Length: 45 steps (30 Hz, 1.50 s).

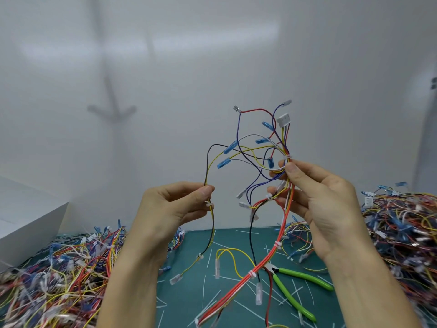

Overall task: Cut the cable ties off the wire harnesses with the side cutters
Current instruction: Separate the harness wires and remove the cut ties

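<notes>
So, left hand (pixel 170 207) pinches a thin yellow-black strand (pixel 212 216), right hand (pixel 324 209) grip's clamped on the floppy harness (pixel 260 150), green-handled cutters (pixel 290 290) lie on the teal surface (pixel 189 301).

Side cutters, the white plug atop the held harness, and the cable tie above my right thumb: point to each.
side cutters (pixel 276 272), head view, at the pivot between the green handles.
white plug (pixel 283 120), head view, middle of its housing.
cable tie (pixel 287 158), head view, its band round the wires.
</notes>
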Tool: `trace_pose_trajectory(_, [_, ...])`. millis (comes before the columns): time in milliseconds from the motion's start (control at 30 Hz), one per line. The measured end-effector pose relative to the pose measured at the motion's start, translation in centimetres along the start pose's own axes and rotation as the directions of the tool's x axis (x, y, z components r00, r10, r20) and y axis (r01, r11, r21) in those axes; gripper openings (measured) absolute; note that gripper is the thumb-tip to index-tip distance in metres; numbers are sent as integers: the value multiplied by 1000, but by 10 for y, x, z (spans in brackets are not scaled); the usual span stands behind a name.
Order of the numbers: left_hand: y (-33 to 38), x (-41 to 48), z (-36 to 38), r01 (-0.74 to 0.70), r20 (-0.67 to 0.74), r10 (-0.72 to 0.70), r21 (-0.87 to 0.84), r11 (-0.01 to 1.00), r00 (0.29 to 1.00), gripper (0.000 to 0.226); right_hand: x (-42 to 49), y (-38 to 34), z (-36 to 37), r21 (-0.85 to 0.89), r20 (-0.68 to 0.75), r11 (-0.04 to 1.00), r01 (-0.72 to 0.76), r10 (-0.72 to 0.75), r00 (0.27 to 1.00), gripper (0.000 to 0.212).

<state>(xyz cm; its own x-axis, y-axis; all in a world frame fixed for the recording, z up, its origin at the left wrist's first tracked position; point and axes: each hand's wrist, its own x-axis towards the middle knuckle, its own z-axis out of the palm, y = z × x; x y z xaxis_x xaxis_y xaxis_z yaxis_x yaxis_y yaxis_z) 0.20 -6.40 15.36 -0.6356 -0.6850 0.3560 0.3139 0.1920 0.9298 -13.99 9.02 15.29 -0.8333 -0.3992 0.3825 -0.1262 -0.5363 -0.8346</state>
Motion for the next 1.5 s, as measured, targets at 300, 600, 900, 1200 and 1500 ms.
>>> trace_pose_trajectory(300, [-3,1,-6,36,40,-47,239,970,998,14,0,-1,-1,9,6,1000,-7,7,1000,9])
trace_pose_trajectory(600, [-9,1,-1,-54,69,19,545,837,997,23,-3,-1,2,19,2,1000,0,0,1000,11])
trace_pose_trajectory(900, [9,-13,20,-192,281,56,485,853,958,19,-6,1,9,-5,24,999,40,-40,999,5])
trace_pose_trajectory(1200, [2,-14,35,-163,351,-12,466,870,936,41,-12,1,16,-12,64,995,104,-103,993,16])
trace_pose_trajectory(1500, [4,-13,36,-103,163,61,263,959,985,24,-19,7,29,-41,154,988,148,-141,978,7])
